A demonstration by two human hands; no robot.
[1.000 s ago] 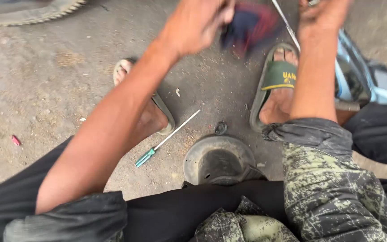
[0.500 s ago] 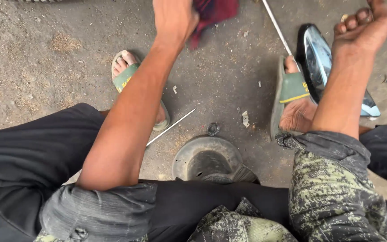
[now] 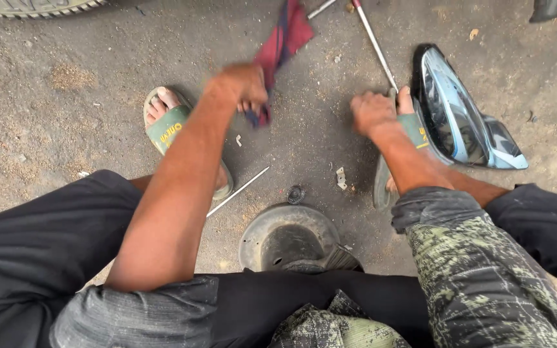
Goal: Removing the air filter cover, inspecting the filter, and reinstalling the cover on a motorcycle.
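The left hand [image 3: 243, 87] is clenched on a red and dark blue rag [image 3: 282, 48], which hangs blurred above the ground [image 3: 66, 122] and streams up toward the top edge of the view. The right hand [image 3: 372, 113] is curled with its knuckles up, just over the right sandal [image 3: 414, 129], at the near end of a thin metal rod [image 3: 375, 45]; whether its grip actually closes on the rod cannot be told. The rod runs from there up to the top edge, where a second short rod [image 3: 320, 9] lies beside it. Just right of the right hand a glossy black and blue vehicle panel [image 3: 459, 116] lies on the ground, touching the sandal's outer side. The left foot wears a green sandal [image 3: 172, 129] with yellow lettering on its strap, left of the rag. A screwdriver [image 3: 240, 191] lies slanted between the feet, its handle end hidden under the left forearm. Near its tip sits a small dark round cap [image 3: 296, 194], and a pale scrap [image 3: 341, 178] lies just right of that. Closest to the body, a round grey metal dish [image 3: 288, 235] rests on the ground, hollow side up, its shallow dark well holding nothing that can be made out. A tyre [image 3: 33, 5] edges the top left corner.
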